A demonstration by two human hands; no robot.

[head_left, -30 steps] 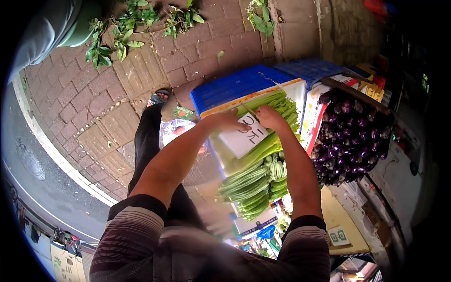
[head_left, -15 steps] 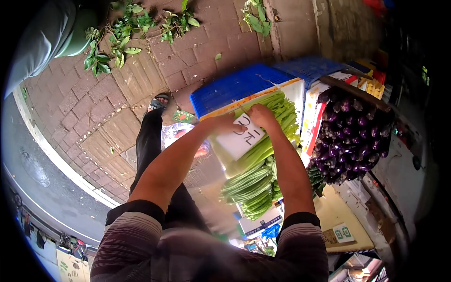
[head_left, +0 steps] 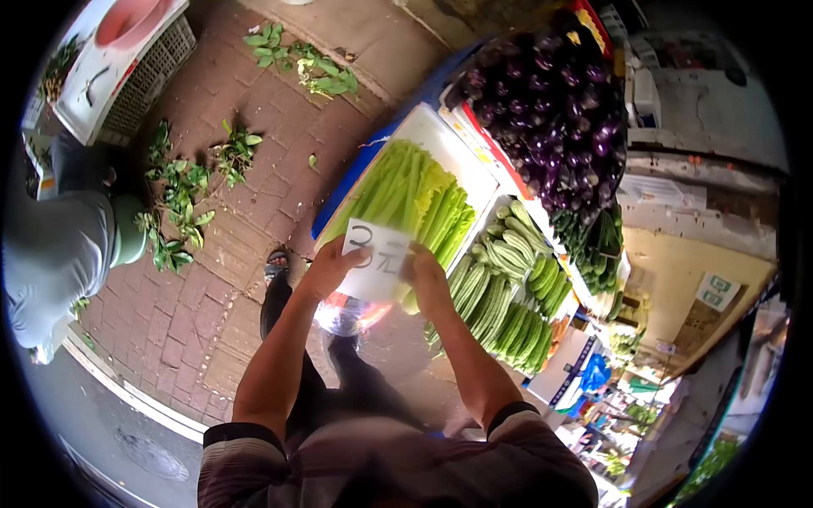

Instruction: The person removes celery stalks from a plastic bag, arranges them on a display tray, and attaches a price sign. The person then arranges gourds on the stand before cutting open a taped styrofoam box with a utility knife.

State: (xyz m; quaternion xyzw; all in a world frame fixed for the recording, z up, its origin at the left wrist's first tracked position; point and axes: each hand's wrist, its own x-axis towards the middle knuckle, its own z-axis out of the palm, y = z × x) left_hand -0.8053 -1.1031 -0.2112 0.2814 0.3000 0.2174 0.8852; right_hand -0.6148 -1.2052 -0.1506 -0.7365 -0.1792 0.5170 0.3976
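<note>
A white card with black handwriting is held between both hands, in front of the lower end of the celery. My left hand grips its left edge, thumb on the front. At the right edge, my right hand is closed on the card, its fingertips slightly blurred. Green celery lies in a white foam box just beyond the card. Ridged green gourds are stacked right of my right hand.
Dark purple eggplants are heaped at the upper right. A blue crate borders the celery box. Leafy cuttings lie on the brick paving. Another person is at the left, near a white table with a pink basin.
The card has moved off the celery towards the body, now upright between both hands. My right hand has moved onto its right edge. The view has swung, showing more gourds and the other person.
</note>
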